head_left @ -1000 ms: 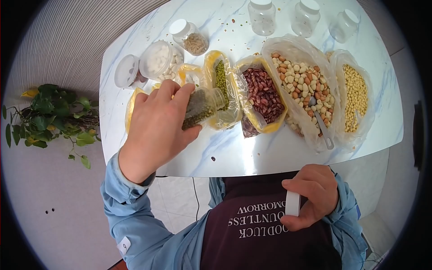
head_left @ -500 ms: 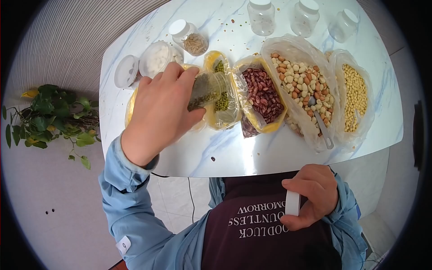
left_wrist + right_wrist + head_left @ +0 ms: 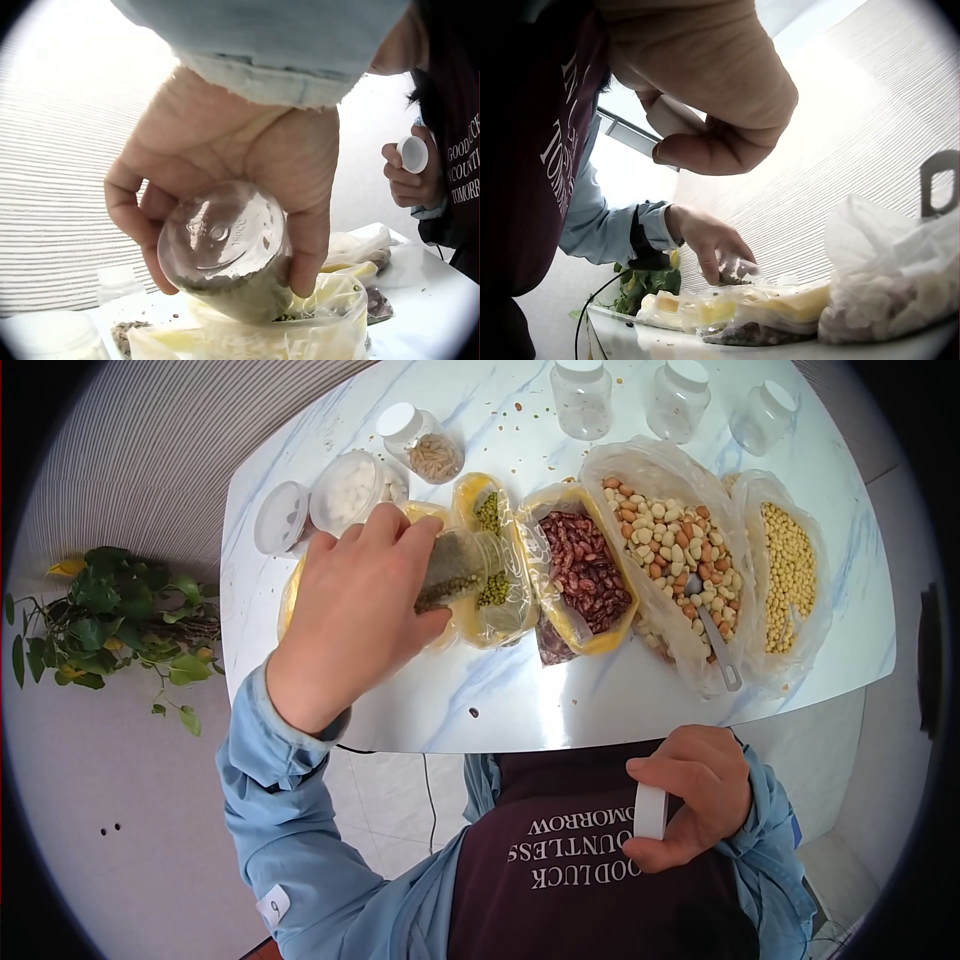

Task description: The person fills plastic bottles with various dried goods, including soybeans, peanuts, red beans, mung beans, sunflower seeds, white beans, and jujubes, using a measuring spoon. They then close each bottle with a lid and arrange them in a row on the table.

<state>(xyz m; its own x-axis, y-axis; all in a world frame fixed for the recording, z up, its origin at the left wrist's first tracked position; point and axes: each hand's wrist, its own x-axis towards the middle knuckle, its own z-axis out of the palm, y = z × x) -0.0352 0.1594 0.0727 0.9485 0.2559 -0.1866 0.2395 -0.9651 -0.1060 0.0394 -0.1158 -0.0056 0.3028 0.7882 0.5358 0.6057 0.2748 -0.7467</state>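
My left hand (image 3: 355,615) grips a clear jar (image 3: 455,568) partly filled with green beans. The jar is tilted on its side, its open mouth over the yellow-edged bag of green beans (image 3: 491,593). In the left wrist view the jar's base (image 3: 221,232) faces the camera, fingers and thumb around its sides. Near the shirt front, my right hand (image 3: 705,785) pinches a white lid (image 3: 650,812) between thumb and finger; the right wrist view shows part of that lid (image 3: 673,118).
Right of the green beans stand bags of dark red beans (image 3: 585,570), mixed nuts (image 3: 680,540) with a spoon (image 3: 720,650), and yellow beans (image 3: 790,575). Several lidded jars (image 3: 583,400) line the far side. White tubs (image 3: 345,492) stand at the left; one dark bean (image 3: 474,712) lies near the front edge.
Compared with a second ago, my left hand and the jar have moved slightly up and right, with the jar's mouth further over the green bean bag. My right hand has stayed still.
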